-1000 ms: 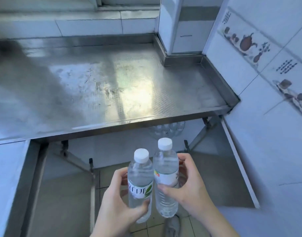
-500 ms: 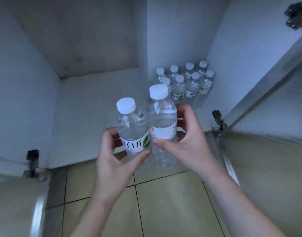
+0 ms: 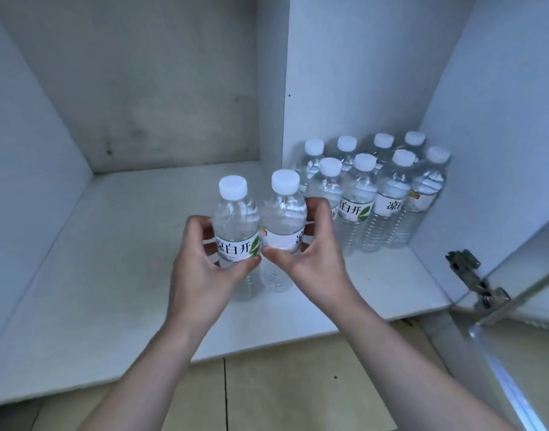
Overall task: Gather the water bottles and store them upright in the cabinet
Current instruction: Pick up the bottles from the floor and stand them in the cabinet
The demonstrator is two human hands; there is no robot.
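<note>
Two clear water bottles with white caps are held upright side by side over the cabinet floor (image 3: pixel 117 275). My left hand (image 3: pixel 201 262) grips the left bottle (image 3: pixel 234 219) round its label. My right hand (image 3: pixel 313 253) grips the right bottle (image 3: pixel 282 219) the same way. Their bases are at or just above the shelf; I cannot tell if they touch it. Several more bottles (image 3: pixel 375 188) stand upright in two rows at the back right of the cabinet, close beside the right bottle.
A white divider panel (image 3: pixel 271 88) rises behind the held bottles. The cabinet's right wall (image 3: pixel 484 135) carries a metal hinge (image 3: pixel 472 275), and the open door (image 3: pixel 515 353) stands at the right. Tan floor tiles (image 3: pixel 282 390) lie in front.
My view dropped from the steel counter to the cabinet below. Both hands carried the two bottles forward from over the floor tiles into the cabinet, close to the stored rows.
</note>
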